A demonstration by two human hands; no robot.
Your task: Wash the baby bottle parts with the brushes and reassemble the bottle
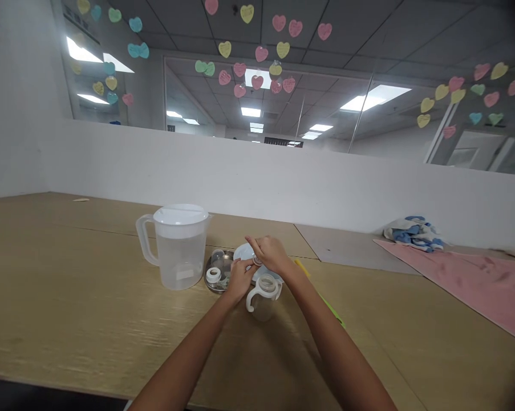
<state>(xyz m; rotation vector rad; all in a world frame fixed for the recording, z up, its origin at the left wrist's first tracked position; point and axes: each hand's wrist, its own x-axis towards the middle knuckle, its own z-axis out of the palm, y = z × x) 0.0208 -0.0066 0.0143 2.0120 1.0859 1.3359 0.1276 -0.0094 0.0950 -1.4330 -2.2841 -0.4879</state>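
My left hand (240, 278) and my right hand (271, 252) meet above a light blue-white dish (242, 251). A small white ring-shaped piece (256, 261) sits between them, pinched in the fingers of my left hand. The fingers of my right hand are bent over it, with one finger or thumb pointing left; whether they grip it is hidden. Just in front stands a clear bottle (263, 309) with a white collar and curved handles (252, 298), its mouth uncovered. Left of my left hand, a round metal tray (210, 285) holds a white ring (213, 275) and a clear cup-like piece (218, 258).
A large lidded clear pitcher (180, 254) stands left of the tray. Behind my right forearm lie a yellow item (302, 268) and a green strip (334, 311). Farther right are a crumpled blue-and-white cloth (414, 234) and a pink cloth (466, 279). A white wall (248, 177) borders the table.
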